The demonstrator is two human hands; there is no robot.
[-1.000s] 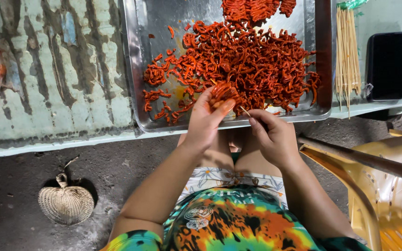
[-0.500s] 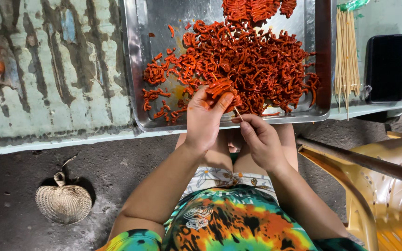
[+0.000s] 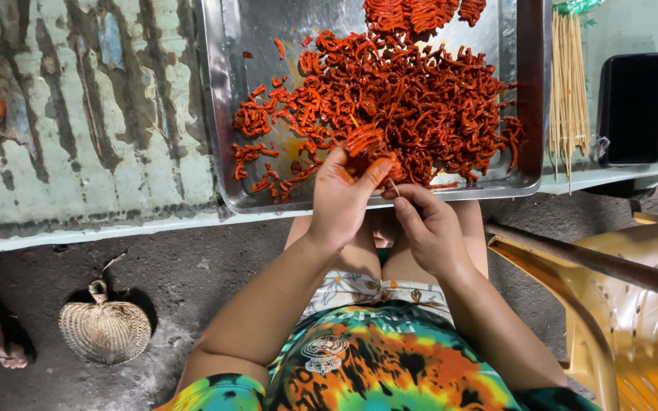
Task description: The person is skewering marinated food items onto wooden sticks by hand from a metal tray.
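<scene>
Right now my left hand [image 3: 342,199] is gripping a curled red marinated meat strip [image 3: 365,141] at the near edge of the steel tray [image 3: 222,106]. Just beside it, my right hand [image 3: 426,224] is pinching a thin wooden skewer [image 3: 394,186] between narrowed fingers [image 3: 405,204], over the worn green surface [image 3: 100,137].

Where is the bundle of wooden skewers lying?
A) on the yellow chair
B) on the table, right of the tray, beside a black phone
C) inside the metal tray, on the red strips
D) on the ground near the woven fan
B: the wooden skewers lie on the table, between the metal tray and the black phone.
</scene>
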